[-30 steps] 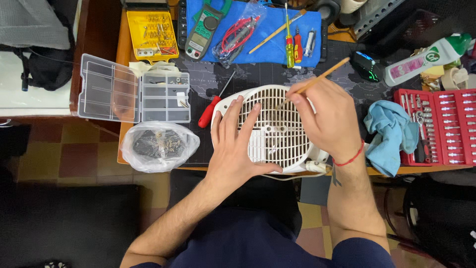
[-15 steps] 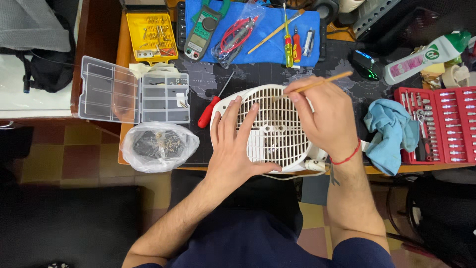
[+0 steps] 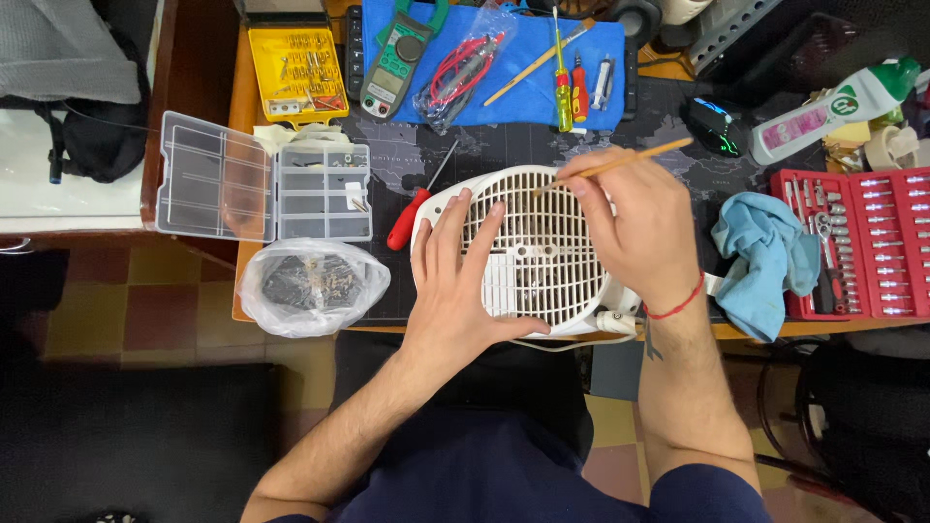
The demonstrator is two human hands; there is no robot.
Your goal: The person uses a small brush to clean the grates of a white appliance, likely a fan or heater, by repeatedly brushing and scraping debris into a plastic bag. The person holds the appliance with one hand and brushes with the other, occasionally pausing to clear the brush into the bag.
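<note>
White fan heater (image 3: 528,257) lies grille-up at the counter's (image 3: 484,150) near edge, under both hands. Casing: smooth rounded plastic; grille: thin parallel slats. Left hand (image 3: 455,281) spread flat, fingers apart, pressing the grille's left side. Right hand (image 3: 635,228) pinched on a thin wooden stick (image 3: 620,163), tip at the upper slats.
</note>
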